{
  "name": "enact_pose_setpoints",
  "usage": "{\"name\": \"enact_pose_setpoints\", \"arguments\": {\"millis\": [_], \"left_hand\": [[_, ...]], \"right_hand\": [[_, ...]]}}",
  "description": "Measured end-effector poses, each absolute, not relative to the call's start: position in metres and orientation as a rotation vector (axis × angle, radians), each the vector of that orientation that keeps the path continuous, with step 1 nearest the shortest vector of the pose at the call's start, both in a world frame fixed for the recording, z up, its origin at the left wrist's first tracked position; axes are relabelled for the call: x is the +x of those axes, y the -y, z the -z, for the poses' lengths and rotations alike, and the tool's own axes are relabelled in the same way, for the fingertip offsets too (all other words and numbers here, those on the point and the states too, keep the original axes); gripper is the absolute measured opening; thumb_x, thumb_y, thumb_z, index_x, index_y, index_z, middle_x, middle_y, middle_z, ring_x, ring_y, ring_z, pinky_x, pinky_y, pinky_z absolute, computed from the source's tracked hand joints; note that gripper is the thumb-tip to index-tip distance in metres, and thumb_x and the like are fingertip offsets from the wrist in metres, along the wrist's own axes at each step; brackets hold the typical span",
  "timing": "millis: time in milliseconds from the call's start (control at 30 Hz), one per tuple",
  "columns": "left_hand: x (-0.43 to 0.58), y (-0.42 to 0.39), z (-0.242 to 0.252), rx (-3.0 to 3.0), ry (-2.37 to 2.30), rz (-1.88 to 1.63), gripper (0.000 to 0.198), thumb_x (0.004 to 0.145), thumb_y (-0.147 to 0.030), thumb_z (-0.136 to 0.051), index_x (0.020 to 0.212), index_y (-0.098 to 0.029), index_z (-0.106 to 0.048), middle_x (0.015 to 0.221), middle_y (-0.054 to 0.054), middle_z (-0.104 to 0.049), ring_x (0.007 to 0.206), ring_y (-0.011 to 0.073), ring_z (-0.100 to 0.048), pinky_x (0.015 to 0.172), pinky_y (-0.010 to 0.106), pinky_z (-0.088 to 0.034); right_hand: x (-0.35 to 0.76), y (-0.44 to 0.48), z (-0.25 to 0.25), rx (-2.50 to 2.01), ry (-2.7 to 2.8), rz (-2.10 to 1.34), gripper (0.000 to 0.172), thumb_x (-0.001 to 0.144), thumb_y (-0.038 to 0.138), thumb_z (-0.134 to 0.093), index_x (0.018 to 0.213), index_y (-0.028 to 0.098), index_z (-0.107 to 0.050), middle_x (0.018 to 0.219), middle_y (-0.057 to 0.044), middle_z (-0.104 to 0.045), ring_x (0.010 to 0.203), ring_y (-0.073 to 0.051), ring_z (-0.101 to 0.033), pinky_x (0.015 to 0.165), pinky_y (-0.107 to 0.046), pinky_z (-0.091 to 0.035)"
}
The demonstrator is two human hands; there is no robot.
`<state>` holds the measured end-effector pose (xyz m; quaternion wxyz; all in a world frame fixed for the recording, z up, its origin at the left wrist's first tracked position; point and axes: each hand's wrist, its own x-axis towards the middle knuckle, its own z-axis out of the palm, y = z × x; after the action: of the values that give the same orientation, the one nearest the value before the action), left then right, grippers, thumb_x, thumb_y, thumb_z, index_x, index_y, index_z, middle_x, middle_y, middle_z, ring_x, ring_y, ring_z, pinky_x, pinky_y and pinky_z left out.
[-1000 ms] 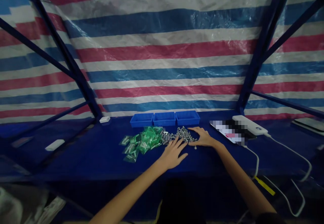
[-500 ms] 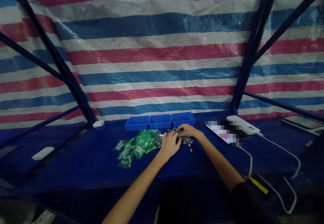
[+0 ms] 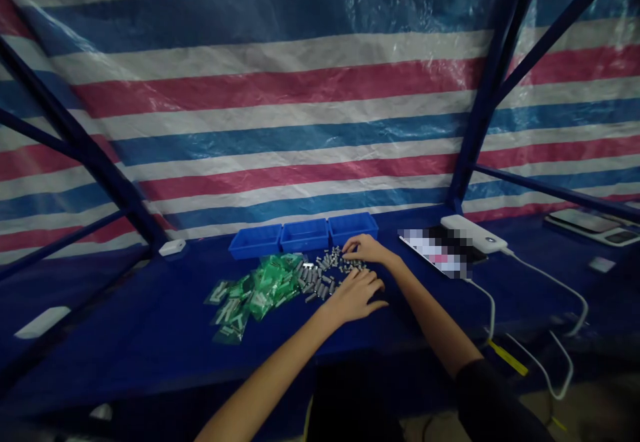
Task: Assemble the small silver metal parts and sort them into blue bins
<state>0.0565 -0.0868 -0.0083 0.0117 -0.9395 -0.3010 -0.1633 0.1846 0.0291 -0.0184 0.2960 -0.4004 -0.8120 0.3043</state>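
Plainly, left hand [image 3: 356,293]: palm down at 4 o'clock of the loose metal, fingers spread and thumb well out, so its grip is wide; whether anything lies under the fingertips I cannot tell.
Right hand [image 3: 367,249]: at 2 o'clock, beyond the left, fingers curled down beside the silvery screws [image 3: 333,257]; its grip looks narrow, but I cannot tell whether a screw is pinched.
Silvery screws: scattered loose on the worktop [image 3: 165,335], between and around the fingertips.
Grey cylinders [image 3: 317,283]: heaped at 8 o'clock of the screws, the two kinds meeting with little gap.
Green bags [image 3: 267,285]: overlapping at 9 o'clock of the cylinders, pieces showing through the film.
Blue trays [image 3: 305,245]: three in a row at 12 o'clock, close behind the loose metal.
Mixing risk: a broad sweep of the left hand could push screws in among the cylinders, since no barrier parts them.
Rolling risk: a flick could send round pieces toward the near edge at 6 o'clock.
Bumping risk: the right knuckles, close before the rightmost tray, could nudge it askew.
Snagging risk: the white cable [image 3: 493,309], at 4 o'clock beside the right forearm, could catch if the elbow swings out.
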Motion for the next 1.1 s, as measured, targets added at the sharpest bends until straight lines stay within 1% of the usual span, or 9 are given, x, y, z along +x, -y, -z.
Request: {"name": "enact_pose_setpoints", "arguments": {"millis": [67, 167, 267, 333, 433, 600, 733, 900, 1100], "left_hand": [[0.059, 0.084, 0.016, -2.86, 0.99, 0.466, 0.018, 0.089, -0.03, -0.042, 0.099, -0.021, -0.054, 0.095, 0.004, -0.056, 0.093, 0.0196, -0.05, 0.082, 0.033, -0.034], [0.054, 0.07, 0.019, -2.777, 1.124, 0.502, 0.02, 0.087, -0.015, -0.039, 0.101, -0.021, -0.053, 0.096, 0.005, -0.055, 0.094, 0.02, -0.049, 0.081, 0.033, -0.034], [0.045, 0.053, 0.012, -2.737, 1.274, 0.661, 0.012, 0.084, -0.022, -0.05, 0.095, -0.022, -0.053, 0.095, 0.003, -0.056, 0.093, 0.0206, -0.049, 0.079, 0.034, -0.033], [0.039, 0.043, 0.005, -2.622, 1.438, 0.868, 0.015, 0.082, -0.033, -0.054, 0.093, -0.023, -0.052, 0.09, 0.002, -0.057, 0.089, 0.0202, -0.05, 0.077, 0.034, -0.033], [0.03, 0.033, -0.002, -2.384, 1.626, 1.157, 0.022, 0.083, -0.04, -0.051, 0.096, -0.022, -0.05, 0.083, 0.001, -0.057, 0.082, 0.0182, -0.052, 0.074, 0.032, -0.032], [0.016, 0.03, -0.004, -2.32, 1.597, 1.265, 0.018, 0.084, -0.036, -0.053, 0.095, -0.022, -0.054, 0.084, 0.001, -0.06, 0.083, 0.0179, -0.054, 0.073, 0.031, -0.032], [0.012, 0.03, -0.007, -2.294, 1.547, 1.488, 0.013, 0.082, -0.03, -0.057, 0.091, -0.022, -0.058, 0.081, 0.0, -0.06, 0.078, 0.0161, -0.055, 0.074, 0.03, -0.034], [0.012, 0.03, -0.011, -2.286, 1.461, 1.774, 0.011, 0.08, -0.029, -0.058, 0.085, -0.022, -0.065, 0.079, 0.0, -0.059, 0.071, 0.0139, -0.054, 0.074, 0.029, -0.039], [0.01, 0.028, -0.006, -2.308, 1.478, 1.77, 0.012, 0.08, -0.029, -0.057, 0.081, -0.022, -0.067, 0.079, 0.001, -0.061, 0.074, 0.014, -0.056, 0.074, 0.028, -0.041]], "right_hand": [[0.187, -0.027, 0.015, -1.039, 2.081, -0.809, 0.029, 0.063, 0.037, -0.069, 0.084, 0.016, -0.07, 0.074, -0.004, -0.07, 0.065, -0.015, -0.062, 0.059, -0.022, -0.044], [0.189, -0.025, 0.01, -1.003, 1.971, -0.846, 0.029, 0.067, 0.037, -0.067, 0.086, 0.016, -0.069, 0.073, -0.004, -0.069, 0.064, -0.014, -0.061, 0.058, -0.022, -0.044], [0.188, -0.027, 0.009, -0.957, 1.852, -0.909, 0.029, 0.069, 0.036, -0.064, 0.089, 0.015, -0.068, 0.072, -0.004, -0.069, 0.064, -0.014, -0.062, 0.06, -0.023, -0.045], [0.186, -0.029, 0.01, -0.945, 1.755, -0.958, 0.031, 0.071, 0.037, -0.062, 0.091, 0.014, -0.067, 0.068, -0.003, -0.068, 0.063, -0.014, -0.061, 0.061, -0.024, -0.046], [0.18, -0.028, 0.01, -0.942, 1.629, -1.066, 0.035, 0.071, 0.038, -0.063, 0.096, 0.014, -0.066, 0.063, -0.002, -0.067, 0.059, -0.013, -0.06, 0.059, -0.024, -0.045], [0.165, -0.012, 0.002, -0.852, 1.442, -1.351, 0.042, 0.07, 0.036, -0.067, 0.107, 0.019, -0.062, 0.073, -0.001, -0.069, 0.061, -0.009, -0.059, 0.059, -0.021, -0.045], [0.159, -0.004, -0.004, -0.786, 1.266, -1.549, 0.039, 0.072, 0.03, -0.068, 0.109, 0.02, -0.062, 0.081, -0.002, -0.07, 0.07, -0.01, -0.062, 0.063, -0.02, -0.048], [0.16, -0.006, -0.002, -0.762, 1.13, -1.652, 0.036, 0.075, 0.021, -0.065, 0.111, 0.019, -0.06, 0.083, -0.003, -0.069, 0.075, -0.011, -0.065, 0.065, -0.019, -0.049], [0.156, -0.004, 0.006, -0.737, 1.134, -1.78, 0.032, 0.076, 0.02, -0.064, 0.108, 0.017, -0.059, 0.083, -0.003, -0.069, 0.075, -0.011, -0.065, 0.065, -0.02, -0.051]]}}
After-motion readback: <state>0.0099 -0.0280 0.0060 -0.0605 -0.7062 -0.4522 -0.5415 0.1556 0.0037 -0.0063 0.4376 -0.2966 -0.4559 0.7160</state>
